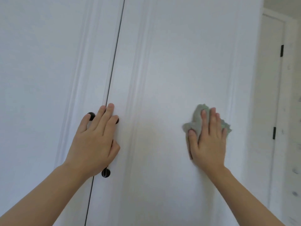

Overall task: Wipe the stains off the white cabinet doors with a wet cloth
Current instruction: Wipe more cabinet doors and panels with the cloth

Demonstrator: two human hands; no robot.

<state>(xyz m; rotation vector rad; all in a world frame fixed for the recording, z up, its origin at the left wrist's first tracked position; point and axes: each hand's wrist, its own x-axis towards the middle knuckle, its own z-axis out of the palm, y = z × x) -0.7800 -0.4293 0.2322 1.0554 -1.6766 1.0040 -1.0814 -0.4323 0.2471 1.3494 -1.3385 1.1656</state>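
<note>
My right hand (207,139) presses the cloth (197,119) flat on the right door (179,62), fingers (212,118) straight; cloth bunches out at 12 o'clock. My left hand (94,141) lies open over the handles (105,172).

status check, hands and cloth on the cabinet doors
Left hand flat over the door seam, covering the dark handles. Right hand pressing green cloth on right door. Nothing in the way.

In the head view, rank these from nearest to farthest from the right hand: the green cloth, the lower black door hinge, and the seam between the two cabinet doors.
1. green cloth, pressed under the right hand.
2. lower black door hinge, off to its right.
3. seam between the cabinet doors, far left by the left hand.
</note>
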